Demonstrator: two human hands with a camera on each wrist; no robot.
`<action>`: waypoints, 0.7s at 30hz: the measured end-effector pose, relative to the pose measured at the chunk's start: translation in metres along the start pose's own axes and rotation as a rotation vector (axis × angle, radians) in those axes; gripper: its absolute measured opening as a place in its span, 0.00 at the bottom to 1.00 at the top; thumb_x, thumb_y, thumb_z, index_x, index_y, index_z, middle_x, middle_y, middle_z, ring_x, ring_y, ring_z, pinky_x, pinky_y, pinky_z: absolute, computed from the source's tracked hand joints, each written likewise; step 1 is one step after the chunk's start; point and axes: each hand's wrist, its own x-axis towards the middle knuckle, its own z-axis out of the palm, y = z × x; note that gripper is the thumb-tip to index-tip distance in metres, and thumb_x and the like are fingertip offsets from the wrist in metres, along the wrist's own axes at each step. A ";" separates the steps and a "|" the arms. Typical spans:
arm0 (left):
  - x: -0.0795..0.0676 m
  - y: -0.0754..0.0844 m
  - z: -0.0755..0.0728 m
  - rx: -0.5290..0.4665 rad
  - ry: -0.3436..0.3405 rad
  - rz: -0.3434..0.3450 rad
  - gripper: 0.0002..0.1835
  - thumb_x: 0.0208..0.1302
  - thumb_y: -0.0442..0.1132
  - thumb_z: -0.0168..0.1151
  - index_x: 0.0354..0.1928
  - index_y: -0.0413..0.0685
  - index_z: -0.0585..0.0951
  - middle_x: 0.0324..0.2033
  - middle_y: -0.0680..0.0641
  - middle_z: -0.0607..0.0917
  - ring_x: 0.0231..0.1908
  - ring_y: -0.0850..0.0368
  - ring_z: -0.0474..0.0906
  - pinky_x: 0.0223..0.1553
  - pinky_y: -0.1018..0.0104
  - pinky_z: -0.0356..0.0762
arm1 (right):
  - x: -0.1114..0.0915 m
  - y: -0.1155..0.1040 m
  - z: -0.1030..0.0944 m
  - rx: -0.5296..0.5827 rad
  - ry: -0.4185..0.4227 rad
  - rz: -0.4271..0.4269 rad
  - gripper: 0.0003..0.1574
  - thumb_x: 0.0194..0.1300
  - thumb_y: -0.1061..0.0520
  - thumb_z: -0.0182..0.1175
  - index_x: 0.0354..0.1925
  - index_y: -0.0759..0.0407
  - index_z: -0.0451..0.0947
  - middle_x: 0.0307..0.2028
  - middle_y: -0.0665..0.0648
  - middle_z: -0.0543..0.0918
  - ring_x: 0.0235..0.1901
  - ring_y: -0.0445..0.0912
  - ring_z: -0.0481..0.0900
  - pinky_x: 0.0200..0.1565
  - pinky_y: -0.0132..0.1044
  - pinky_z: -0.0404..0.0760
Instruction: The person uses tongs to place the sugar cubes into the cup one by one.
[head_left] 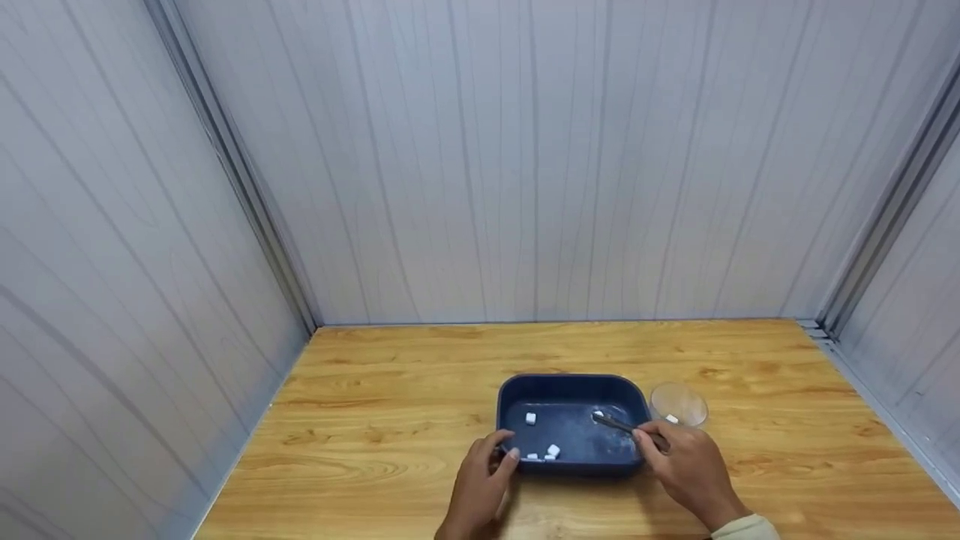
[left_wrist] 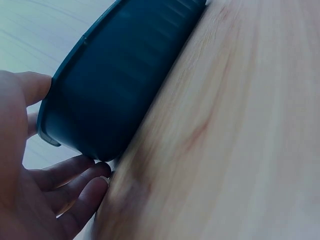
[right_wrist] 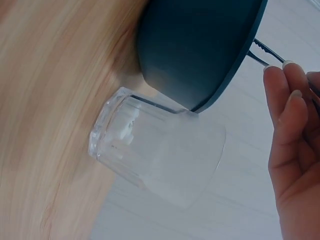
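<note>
A dark blue rectangular tub (head_left: 574,469) stands on the table with several small white cubes (head_left: 553,451) inside, most near its front left. At its front left corner my left hand (head_left: 480,476) grips the rim, thumb and a finger on the edge. In the left wrist view, the other fingers (left_wrist: 82,192) lie low beside the tub wall (left_wrist: 115,75). My right hand (head_left: 686,465) pinches dark tweezers (head_left: 615,424) that reach over the right rim. Their tips are at a white cube (head_left: 598,413) in the tub; I cannot tell whether they grasp it.
Right beside the tub stands a clear glass (right_wrist: 160,145), its mouth up, with white (right_wrist: 125,131) showing near its bottom. The wooden table (head_left: 375,420) is bordered by pale panel walls (head_left: 480,165) at the back and both sides.
</note>
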 end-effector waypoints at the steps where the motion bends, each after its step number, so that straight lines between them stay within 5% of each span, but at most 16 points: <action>1: 0.000 0.000 0.000 0.000 0.002 0.003 0.20 0.64 0.56 0.54 0.55 0.60 0.75 0.43 0.56 0.75 0.41 0.64 0.74 0.43 0.64 0.73 | 0.000 0.000 0.000 -0.003 0.003 0.002 0.05 0.48 0.59 0.69 0.25 0.51 0.82 0.21 0.43 0.80 0.21 0.34 0.74 0.23 0.35 0.73; 12: 0.000 0.002 -0.002 -0.003 -0.003 -0.001 0.19 0.64 0.54 0.55 0.54 0.57 0.76 0.43 0.54 0.76 0.40 0.64 0.74 0.42 0.65 0.74 | 0.000 0.004 -0.005 0.009 0.047 -0.002 0.06 0.47 0.61 0.69 0.26 0.52 0.82 0.23 0.45 0.81 0.22 0.35 0.75 0.23 0.36 0.75; 21: 0.002 0.003 -0.001 0.012 -0.010 -0.029 0.19 0.64 0.55 0.55 0.54 0.59 0.76 0.43 0.56 0.75 0.41 0.64 0.73 0.42 0.64 0.73 | 0.000 0.010 -0.018 -0.034 0.025 0.082 0.05 0.49 0.59 0.69 0.27 0.53 0.81 0.21 0.45 0.79 0.18 0.34 0.69 0.20 0.35 0.71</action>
